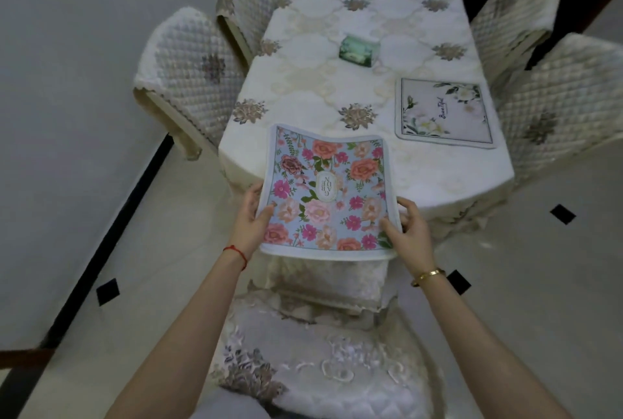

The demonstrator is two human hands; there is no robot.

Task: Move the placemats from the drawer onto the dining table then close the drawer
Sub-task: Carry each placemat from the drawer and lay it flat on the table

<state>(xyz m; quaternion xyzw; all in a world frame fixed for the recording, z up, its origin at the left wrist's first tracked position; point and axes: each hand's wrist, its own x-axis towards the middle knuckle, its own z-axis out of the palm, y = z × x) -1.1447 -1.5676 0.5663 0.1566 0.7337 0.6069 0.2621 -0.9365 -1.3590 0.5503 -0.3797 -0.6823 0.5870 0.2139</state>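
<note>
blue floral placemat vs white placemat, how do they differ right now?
Blue floral placemat is covered in pink and orange flowers; white placemat is pale with a few white blooms and script. The blue floral placemat is held by left hand and right hand, overhanging the table edge; the white placemat lies flat, untouched. Both are rounded rectangles.

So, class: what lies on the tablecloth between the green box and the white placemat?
In the head view, nothing: only bare tablecloth separates the green box from the white placemat.

My floral placemat (325, 193) looks smooth and matt. Beyond it, the tablecloth (320, 88) is embroidered cloth. Chair covers (188, 81) are quilted.
</note>
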